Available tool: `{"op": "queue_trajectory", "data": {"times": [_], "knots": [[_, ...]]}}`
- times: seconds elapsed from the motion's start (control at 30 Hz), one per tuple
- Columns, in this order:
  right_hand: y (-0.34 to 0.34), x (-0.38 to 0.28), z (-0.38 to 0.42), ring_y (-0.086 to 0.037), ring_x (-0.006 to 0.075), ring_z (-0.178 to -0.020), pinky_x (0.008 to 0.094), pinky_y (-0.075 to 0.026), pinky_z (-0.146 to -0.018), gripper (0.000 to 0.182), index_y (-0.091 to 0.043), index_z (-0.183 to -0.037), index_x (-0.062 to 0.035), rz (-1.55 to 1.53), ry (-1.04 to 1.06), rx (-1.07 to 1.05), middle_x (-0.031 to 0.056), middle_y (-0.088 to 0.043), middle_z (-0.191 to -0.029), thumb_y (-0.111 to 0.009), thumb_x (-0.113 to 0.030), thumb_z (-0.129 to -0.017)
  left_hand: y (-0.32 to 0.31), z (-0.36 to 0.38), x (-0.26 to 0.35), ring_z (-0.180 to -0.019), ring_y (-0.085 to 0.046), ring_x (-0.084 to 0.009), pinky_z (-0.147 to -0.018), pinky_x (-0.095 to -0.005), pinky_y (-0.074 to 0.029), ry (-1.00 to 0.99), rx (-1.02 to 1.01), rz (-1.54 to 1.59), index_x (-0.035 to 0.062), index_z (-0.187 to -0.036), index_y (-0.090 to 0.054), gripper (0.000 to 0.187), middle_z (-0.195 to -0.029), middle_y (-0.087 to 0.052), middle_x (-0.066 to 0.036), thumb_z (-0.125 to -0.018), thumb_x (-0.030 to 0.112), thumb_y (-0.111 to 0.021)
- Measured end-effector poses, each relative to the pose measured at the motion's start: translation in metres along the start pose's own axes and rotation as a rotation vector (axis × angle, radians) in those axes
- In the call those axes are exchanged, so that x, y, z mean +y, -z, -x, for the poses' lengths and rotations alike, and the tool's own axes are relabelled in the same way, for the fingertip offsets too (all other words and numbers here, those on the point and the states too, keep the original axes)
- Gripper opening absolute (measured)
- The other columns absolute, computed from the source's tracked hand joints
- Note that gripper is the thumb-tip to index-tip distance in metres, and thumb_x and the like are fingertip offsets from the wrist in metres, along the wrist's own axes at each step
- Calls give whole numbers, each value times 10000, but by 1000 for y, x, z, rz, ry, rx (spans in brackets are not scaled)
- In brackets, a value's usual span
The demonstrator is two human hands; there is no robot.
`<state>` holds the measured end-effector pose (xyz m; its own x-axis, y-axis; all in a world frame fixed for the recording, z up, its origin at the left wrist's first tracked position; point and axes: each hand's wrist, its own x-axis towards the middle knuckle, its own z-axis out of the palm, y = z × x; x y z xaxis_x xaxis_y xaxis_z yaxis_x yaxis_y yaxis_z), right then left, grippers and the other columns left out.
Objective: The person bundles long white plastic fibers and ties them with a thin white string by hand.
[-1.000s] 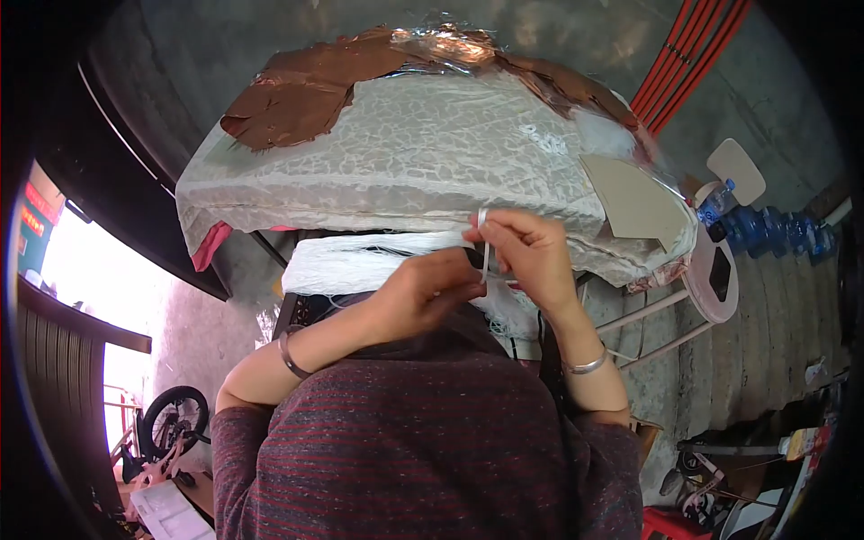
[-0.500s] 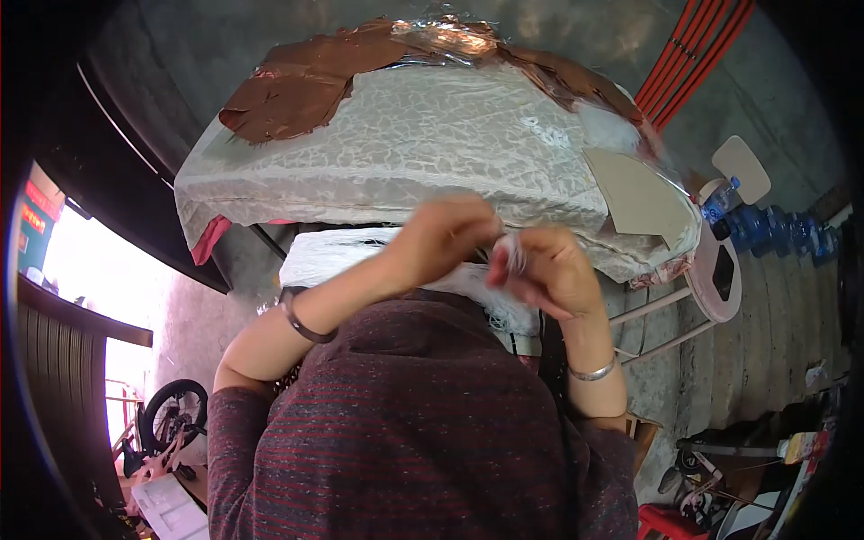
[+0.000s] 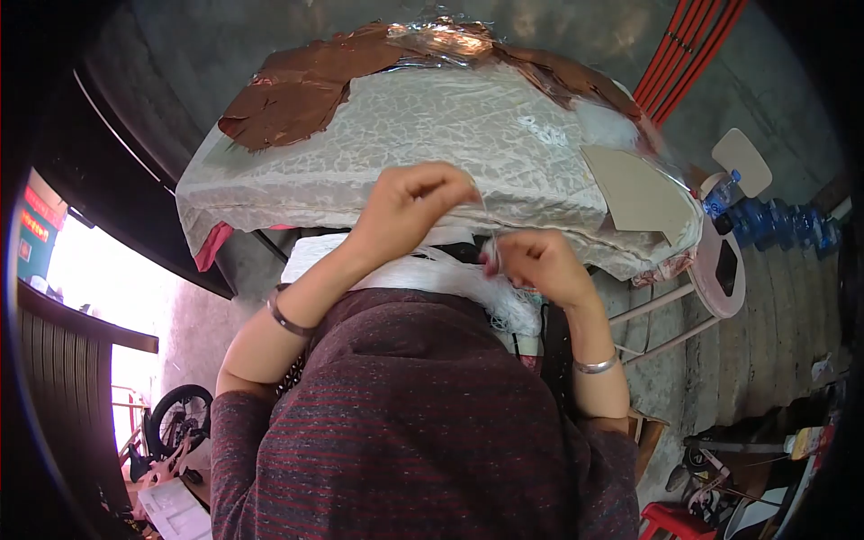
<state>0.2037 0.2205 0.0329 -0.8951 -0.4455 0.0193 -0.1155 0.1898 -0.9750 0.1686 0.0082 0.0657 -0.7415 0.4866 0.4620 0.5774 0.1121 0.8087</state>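
Observation:
My left hand [image 3: 409, 209] is raised in front of the table edge, thumb and fingers pinched on a thin white thread [image 3: 484, 205]. The thread runs down to my right hand [image 3: 544, 263], whose bent fingers close around a small whitish and pink bundle [image 3: 490, 256]. My right fingers partly hide this bundle. Below both hands, a thick hank of white thread [image 3: 441, 277] lies across my lap, with loose, tangled strands at its right end.
A table with a pale patterned cloth [image 3: 432, 126] stands ahead. Brown sheets [image 3: 297, 99] and shiny clear plastic [image 3: 441, 40] lie along its far side, grey cardboard [image 3: 634, 193] at its right. A stool [image 3: 720, 270] holding a dark phone stands right, near blue bottles [image 3: 778, 225].
My left hand has moved left and slightly up, away from my right hand, drawing the thread out between them. My right hand has shifted slightly, still around the bundle.

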Motion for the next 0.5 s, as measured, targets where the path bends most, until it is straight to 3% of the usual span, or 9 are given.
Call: {"op": "queue_trajectory", "data": {"times": [0.07, 0.13, 0.17, 0.2, 0.27, 0.33, 0.4, 0.47, 0.5], "knots": [[-5, -11, 7, -464, 46, -500, 184, -340, -430, 128, -608, -879, 48, -171, -10, -122, 97, -629, -744, -531, -32, -816, -10, -8, -19, -708, -538, -89, -653, -244, -437, 173, 55, -102, -3, -830, -617, 114, -745, -616, -58, -845, 79, -539], [-15, -19, 8, -465, 47, -498, 182, -341, -433, 151, -606, -881, 67, -593, 168, 153, 100, -629, -745, -535, -54, -825, -36, 2, -27, -633, -515, -85, -594, -253, -436, 164, -212, -147, 9, -827, -608, 130, -701, -595, -74, -847, 125, -552], [-14, -18, 1, -456, 45, -494, 176, -343, -438, 152, -610, -907, 49, -469, 168, 329, 87, -630, -739, -531, -60, -836, -45, 9, -21, -623, -514, -86, -581, -252, -433, 67, -263, -173, 8, -831, -607, 135, -693, -590, -72, -847, 131, -554], [-14, -8, -1, -456, 45, -494, 176, -343, -438, 152, -610, -907, 49, -470, 169, 337, 87, -630, -739, -531, -60, -836, -50, 13, -16, -614, -513, -87, -569, -251, -431, -32, -318, -198, 7, -834, -605, 141, -685, -585, -70, -848, 138, -556], [-12, 11, -4, -447, 42, -485, 169, -343, -439, 152, -610, -932, 27, 112, 271, 556, 84, -632, -744, -512, -55, -849, -45, 10, -8, -609, -512, -85, -565, -248, -428, -25, -254, -64, 4, -841, -605, 123, -690, -589, -61, -845, 117, -557], [-15, 3, 10, -421, 31, -481, 165, -333, -437, 154, -611, -947, 14, 91, 256, 420, 76, -634, -747, -508, -52, -853, -28, -7, -1, -619, -516, -84, -564, -241, -426, 54, -50, 75, 7, -855, -607, 109, -708, -598, -49, -850, 98, -547], [-17, -6, 15, -398, 18, -487, 160, -318, -437, 160, -614, -947, 18, -270, 80, 246, 72, -639, -761, -514, -65, -854, -35, -5, -20, -628, -515, -82, -565, -238, -424, 65, -63, -86, 5, -868, -605, 104, -716, -597, -43, -854, 82, -535], [-15, -6, 13, -421, 6, -524, 149, -324, -444, 140, -621, -924, 4, -392, 195, 294, 31, -650, -796, -521, -59, -849, -61, 10, -27, -636, -513, -92, -561, -244, -423, 79, -121, 58, 6, -875, -602, 90, -710, -590, -48, -848, 60, -536], [-13, -5, 9, -416, 7, -520, 152, -319, -441, 140, -622, -925, 4, -315, 203, 428, 31, -652, -798, -521, -58, -849, -62, 16, -25, -643, -514, -101, -583, -251, -432, 55, -251, -19, 10, -887, -600, 78, -733, -597, -55, -834, 37, -549]]}}
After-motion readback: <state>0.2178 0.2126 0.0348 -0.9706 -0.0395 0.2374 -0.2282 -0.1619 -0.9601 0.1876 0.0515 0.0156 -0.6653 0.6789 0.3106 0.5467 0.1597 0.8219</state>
